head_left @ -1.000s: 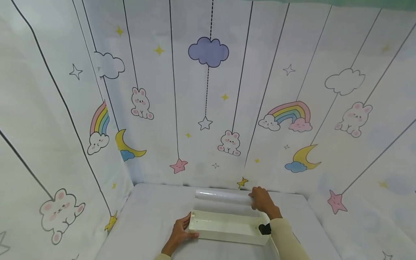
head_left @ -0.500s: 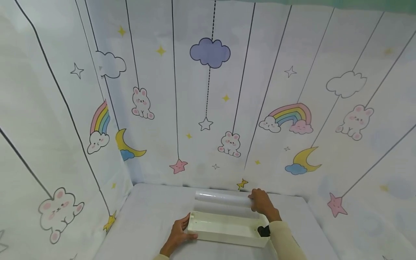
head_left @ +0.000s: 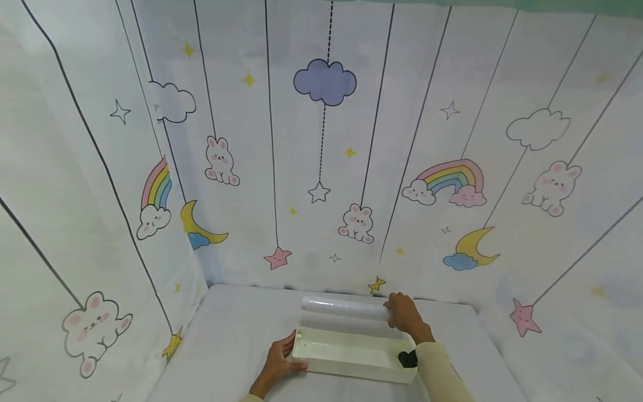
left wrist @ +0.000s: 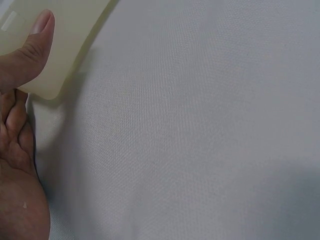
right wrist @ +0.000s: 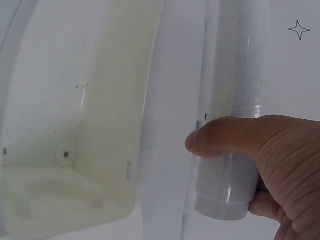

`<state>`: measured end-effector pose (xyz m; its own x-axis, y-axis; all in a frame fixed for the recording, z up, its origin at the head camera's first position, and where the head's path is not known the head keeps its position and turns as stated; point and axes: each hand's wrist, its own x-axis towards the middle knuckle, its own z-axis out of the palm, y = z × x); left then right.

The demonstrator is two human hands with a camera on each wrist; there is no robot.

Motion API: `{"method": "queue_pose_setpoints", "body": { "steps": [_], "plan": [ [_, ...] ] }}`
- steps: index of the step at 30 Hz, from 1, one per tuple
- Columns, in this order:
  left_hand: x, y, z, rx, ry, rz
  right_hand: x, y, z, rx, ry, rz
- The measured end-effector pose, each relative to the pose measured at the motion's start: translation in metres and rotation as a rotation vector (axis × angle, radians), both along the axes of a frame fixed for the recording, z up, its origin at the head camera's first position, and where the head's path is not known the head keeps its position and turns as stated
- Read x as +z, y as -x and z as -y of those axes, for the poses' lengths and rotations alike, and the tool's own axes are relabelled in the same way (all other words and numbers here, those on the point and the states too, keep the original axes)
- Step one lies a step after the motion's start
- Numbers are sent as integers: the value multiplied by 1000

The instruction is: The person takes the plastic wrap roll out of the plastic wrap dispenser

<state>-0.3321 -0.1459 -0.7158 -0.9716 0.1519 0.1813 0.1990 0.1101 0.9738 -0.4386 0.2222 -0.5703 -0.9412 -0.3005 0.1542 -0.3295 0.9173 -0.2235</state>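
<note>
A clear, shiny roll of cling film (head_left: 341,305) lies lengthwise behind a long cream plastic box (head_left: 359,370). My right hand (head_left: 406,317) grips the roll near its right end. In the right wrist view, the thumb (right wrist: 215,137) crosses over the film and fingers curl beneath, with the pale end of the roll (right wrist: 222,207) sticking out past them. At the box's left end my left hand (head_left: 278,360) holds on, its thumb (left wrist: 37,47) against the near wall and its fingers round the corner. The open box shows a bare inside with small holes.
A white cloth covers the table (head_left: 226,335). White sheeting (head_left: 231,223) printed with bunnies, stars and rainbows rises at the back and both sides. A small black object (head_left: 408,358) by the right sleeve (head_left: 442,368) overlaps the box's right end in the head view.
</note>
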Motion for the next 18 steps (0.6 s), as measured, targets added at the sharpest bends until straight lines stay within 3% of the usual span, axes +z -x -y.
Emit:
{"method": "queue_pose_setpoints", "body": {
  "steps": [18],
  "plan": [
    [-2, 0, 1, -10, -14, 8, -14, 2, -5, 7, -30, -18]
  ]
}}
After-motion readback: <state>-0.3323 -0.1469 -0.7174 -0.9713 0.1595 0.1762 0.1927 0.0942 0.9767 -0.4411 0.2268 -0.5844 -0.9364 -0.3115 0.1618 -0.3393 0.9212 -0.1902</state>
